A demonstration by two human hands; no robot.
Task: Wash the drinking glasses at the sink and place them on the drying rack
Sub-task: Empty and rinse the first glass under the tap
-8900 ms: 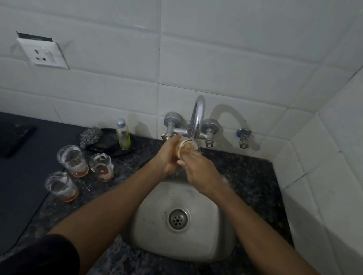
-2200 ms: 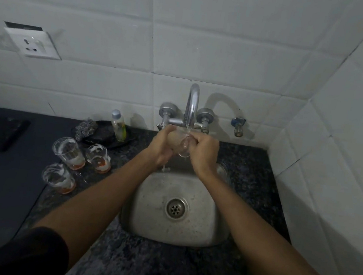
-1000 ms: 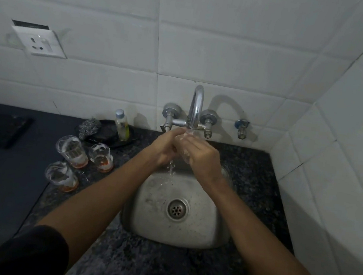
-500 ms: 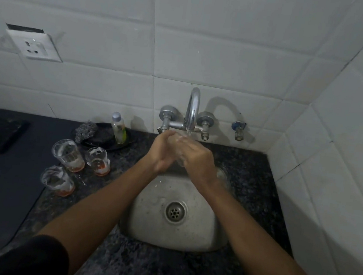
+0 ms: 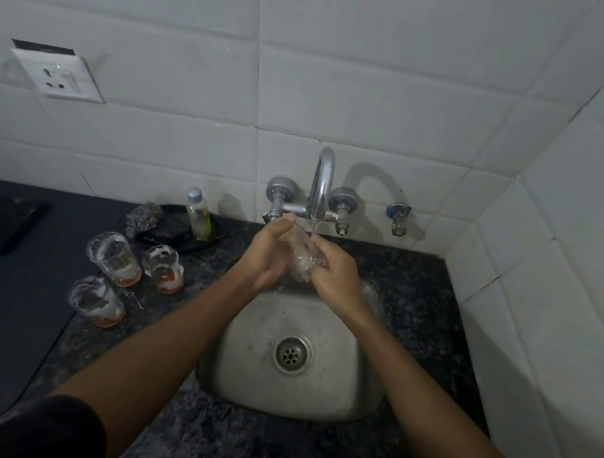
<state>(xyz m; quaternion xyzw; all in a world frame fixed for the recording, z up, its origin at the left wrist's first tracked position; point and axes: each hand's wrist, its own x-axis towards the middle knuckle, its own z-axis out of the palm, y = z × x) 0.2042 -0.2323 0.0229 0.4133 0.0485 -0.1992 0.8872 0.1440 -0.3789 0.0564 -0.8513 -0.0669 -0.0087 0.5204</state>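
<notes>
In the middle of the frame, the left hand (image 5: pixel 265 258) and the right hand (image 5: pixel 337 273) are both closed around one clear glass (image 5: pixel 302 263) under the running tap (image 5: pixel 321 185), above the sink (image 5: pixel 333 392). The glass lies tilted, its long axis running from upper left to lower right; which end is the mouth I cannot tell. Three dirty glasses (image 5: pixel 114 259) stand upright on the tabletop (image 5: pixel 416 304) at the left.

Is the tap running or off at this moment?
Running. A thin stream falls from the tap spout onto the glass held between the left hand and right hand above the sink.
</notes>
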